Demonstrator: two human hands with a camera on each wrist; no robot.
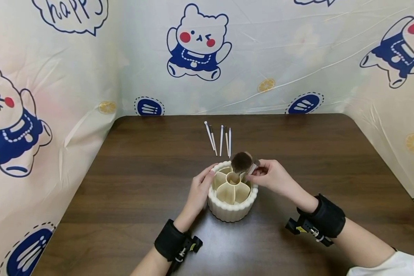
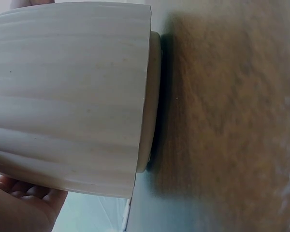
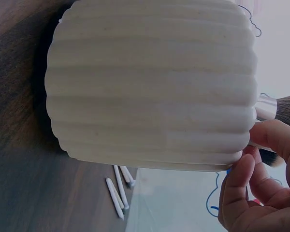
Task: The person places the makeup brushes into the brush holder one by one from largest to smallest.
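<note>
A cream, fluted makeup brush holder (image 1: 231,209) stands on the table, its inside split into petal-shaped compartments round a central tube. My left hand (image 1: 198,188) grips its left side, thumb near the rim. At the right rear rim, my right hand (image 1: 274,174) pinches a makeup brush with a small dark head (image 3: 269,158); its lower handle is hidden by the holder. Beside it, a large fluffy makeup brush (image 1: 241,163) with a silver ferrule rises above the holder's rim. The left wrist view is filled mostly by the holder's ribbed wall (image 2: 72,96).
Behind the holder, several slim brushes (image 1: 221,140) lie on the dark wooden table (image 1: 141,199). A patterned cloth backdrop (image 1: 262,46) surrounds the table at the back and sides. Black bands with small cameras are strapped on both wrists.
</note>
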